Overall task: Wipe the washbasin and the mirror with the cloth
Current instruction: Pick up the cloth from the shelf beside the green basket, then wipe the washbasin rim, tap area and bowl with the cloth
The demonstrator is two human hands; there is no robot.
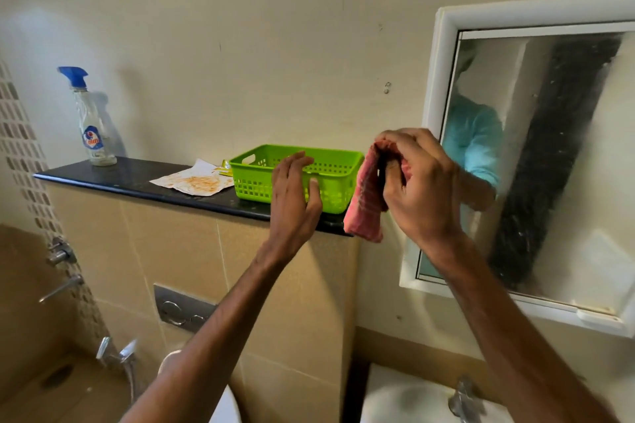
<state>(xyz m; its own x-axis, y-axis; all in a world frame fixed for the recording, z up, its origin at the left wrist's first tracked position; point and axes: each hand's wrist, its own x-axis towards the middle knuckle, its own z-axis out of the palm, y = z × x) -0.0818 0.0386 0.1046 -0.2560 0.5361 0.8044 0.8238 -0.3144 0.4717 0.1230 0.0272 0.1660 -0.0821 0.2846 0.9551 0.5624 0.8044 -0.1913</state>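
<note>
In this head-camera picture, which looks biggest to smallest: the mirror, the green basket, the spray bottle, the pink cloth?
1. mirror, largest by far.
2. green basket.
3. spray bottle and pink cloth look about alike; the cloth hangs nearer the camera, so unranked.

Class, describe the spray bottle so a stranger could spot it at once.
Find the black ledge on the wall left of the mirror. At its far left end stands the spray bottle, the only tall, clear thing there, with a blue trigger.

You can read only one brand: "Colin", on the blue and red label of the spray bottle (90, 120).
</note>
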